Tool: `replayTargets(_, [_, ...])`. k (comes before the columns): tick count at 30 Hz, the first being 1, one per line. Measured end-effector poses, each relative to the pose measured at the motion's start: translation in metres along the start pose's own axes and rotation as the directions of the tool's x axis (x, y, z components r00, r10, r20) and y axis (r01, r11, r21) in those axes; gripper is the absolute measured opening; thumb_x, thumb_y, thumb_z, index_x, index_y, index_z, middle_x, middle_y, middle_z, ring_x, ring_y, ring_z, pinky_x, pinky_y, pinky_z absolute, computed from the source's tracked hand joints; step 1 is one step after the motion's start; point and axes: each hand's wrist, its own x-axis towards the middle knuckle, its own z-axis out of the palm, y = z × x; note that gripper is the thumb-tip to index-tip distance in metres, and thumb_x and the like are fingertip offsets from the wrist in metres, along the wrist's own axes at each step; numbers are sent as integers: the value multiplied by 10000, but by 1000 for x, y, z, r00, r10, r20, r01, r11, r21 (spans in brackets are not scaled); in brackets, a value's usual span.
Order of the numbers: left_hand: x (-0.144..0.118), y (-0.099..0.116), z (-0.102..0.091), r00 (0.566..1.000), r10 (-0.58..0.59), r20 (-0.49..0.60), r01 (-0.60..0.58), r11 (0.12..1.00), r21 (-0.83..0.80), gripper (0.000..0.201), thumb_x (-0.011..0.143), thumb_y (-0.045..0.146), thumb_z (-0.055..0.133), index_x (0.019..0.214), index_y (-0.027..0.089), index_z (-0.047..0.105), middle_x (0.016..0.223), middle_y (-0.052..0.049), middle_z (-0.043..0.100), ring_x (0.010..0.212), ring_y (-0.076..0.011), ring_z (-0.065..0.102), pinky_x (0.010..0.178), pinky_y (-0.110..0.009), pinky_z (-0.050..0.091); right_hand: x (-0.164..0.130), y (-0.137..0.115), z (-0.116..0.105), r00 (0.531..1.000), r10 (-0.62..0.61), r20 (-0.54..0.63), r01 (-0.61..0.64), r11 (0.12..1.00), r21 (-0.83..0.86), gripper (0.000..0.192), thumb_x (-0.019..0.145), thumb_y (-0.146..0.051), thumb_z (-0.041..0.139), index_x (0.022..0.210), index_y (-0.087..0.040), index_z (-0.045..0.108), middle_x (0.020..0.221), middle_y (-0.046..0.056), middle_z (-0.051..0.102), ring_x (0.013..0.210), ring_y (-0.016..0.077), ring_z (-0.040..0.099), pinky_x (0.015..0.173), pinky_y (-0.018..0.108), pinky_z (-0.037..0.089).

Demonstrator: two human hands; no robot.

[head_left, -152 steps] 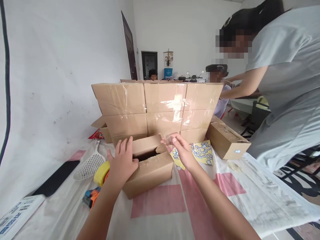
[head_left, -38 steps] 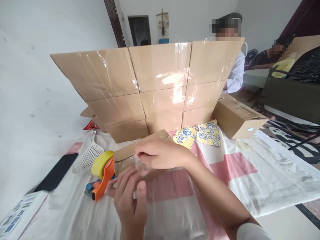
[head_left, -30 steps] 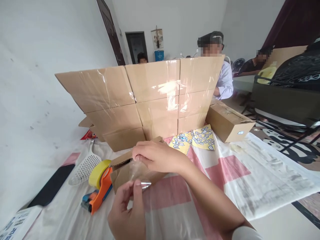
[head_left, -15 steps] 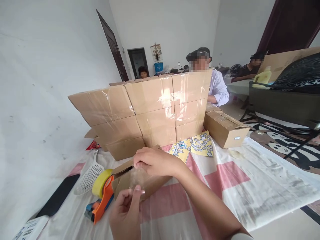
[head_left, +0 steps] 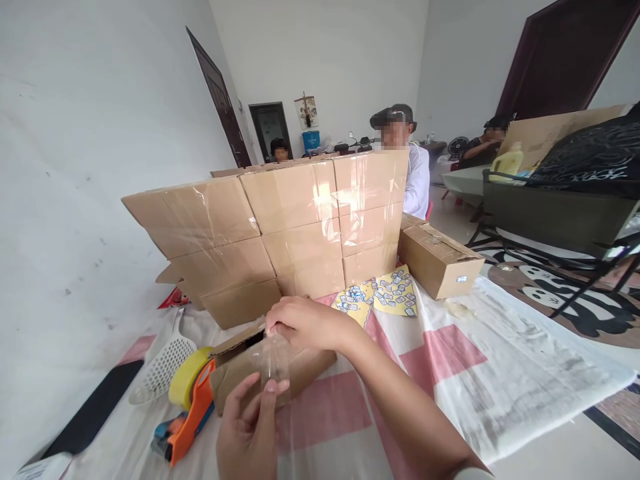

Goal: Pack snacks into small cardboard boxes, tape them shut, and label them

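A short piece of clear tape [head_left: 275,360] is stretched between my two hands. The thumb and fingers of my left hand [head_left: 250,417] pinch its lower end. My right hand [head_left: 307,325], reaching in from the right, has its fingers closed on the upper end. Just behind the tape lies a small cardboard box [head_left: 313,370] with a dark gap along its top left edge; my right hand covers part of it. Left of the box sits an orange tape dispenser [head_left: 193,413] with a yellow roll of tape [head_left: 189,380].
Taped-together cardboard boxes [head_left: 300,247] form a wall behind my hands. Around lie a white slotted scoop [head_left: 163,367], a black flat object [head_left: 95,410], yellow printed sheets [head_left: 395,291] and a closed carton [head_left: 443,260]. A person [head_left: 417,177] sits behind the wall; others are farther back.
The view has shifted slightly, so the table things appear a little lower and farther left. Both hands keep their hold on the tape, which now shows more clearly between them.
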Motion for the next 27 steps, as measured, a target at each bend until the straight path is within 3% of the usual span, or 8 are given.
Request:
replayTargets(6, [-11, 14, 13, 981, 164, -106, -162, 986, 28, 641, 725, 474, 812, 1257, 193, 592, 764, -55, 787, 854, -248, 784, 759, -298, 609, 7, 6, 6, 999, -35, -42, 37, 999, 40, 232, 909, -38, 486, 866, -156, 680, 937, 56, 725, 923, 182, 623, 812, 289, 437])
replayTargets(9, [-10, 21, 21, 981, 183, -56, -180, 981, 68, 677, 810, 466, 762, 1408, 223, 555, 826, -57, 796, 905, -240, 776, 800, -314, 603, 7, 8, 4, 993, -32, -114, 42, 995, 90, 249, 924, -25, 456, 894, -138, 675, 944, 68, 714, 913, 171, 622, 827, 286, 448])
replayTargets(11, [-9, 22, 23, 987, 163, -17, -161, 984, 71, 690, 853, 455, 730, 1478, 257, 516, 870, -58, 802, 894, -220, 768, 794, -306, 596, 7, 11, 2, 991, 1, -133, 16, 992, 124, 263, 920, -35, 473, 1076, -138, 659, 889, 36, 680, 855, 162, 604, 792, 285, 446])
replayTargets(14, [-8, 23, 24, 994, 106, 21, -107, 993, 50, 734, 864, 447, 720, 1526, 241, 478, 857, -62, 794, 650, -153, 696, 606, -241, 549, 10, 18, -3, 995, 70, -70, -55, 979, 194, 444, 910, -63, 499, 1346, -141, 527, 784, -32, 586, 727, 143, 539, 711, 273, 422])
replayTargets(17, [-8, 25, 24, 996, 78, 39, -77, 997, -11, 807, 856, 475, 723, 1566, 232, 426, 800, -32, 761, 415, -59, 436, 405, -180, 378, 20, 24, -9, 998, 51, 35, -58, 966, 252, 387, 906, -79, 491, 1282, -154, 540, 759, -49, 545, 695, 131, 500, 688, 263, 405])
replayTargets(20, [-8, 27, 26, 997, 58, 50, -52, 993, -102, 868, 855, 443, 731, 1610, 277, 335, 819, -10, 745, 405, -26, 331, 383, -161, 323, 35, 26, -11, 995, -1, 99, -21, 975, 223, 349, 888, -62, 476, 1210, -186, 534, 764, -51, 539, 706, 135, 494, 687, 259, 394])
replayTargets(24, [-10, 29, 31, 998, -13, 64, 30, 961, -274, 973, 850, 347, 733, 1650, 307, 180, 978, -48, 762, 406, -7, 332, 392, -161, 320, 50, 25, -6, 988, -40, 147, 35, 999, 35, 430, 828, 10, 450, 1196, -202, 515, 736, -51, 493, 732, 158, 469, 683, 268, 355])
replayTargets(27, [-15, 31, 32, 995, -64, 81, 87, 941, -326, 981, 856, 311, 725, 1652, 334, 150, 1086, -74, 761, 408, -2, 340, 396, -166, 324, 53, 24, -1, 981, -51, 187, 58, 998, -31, 483, 815, 33, 428, 1224, -210, 515, 747, -42, 481, 758, 168, 470, 701, 274, 350])
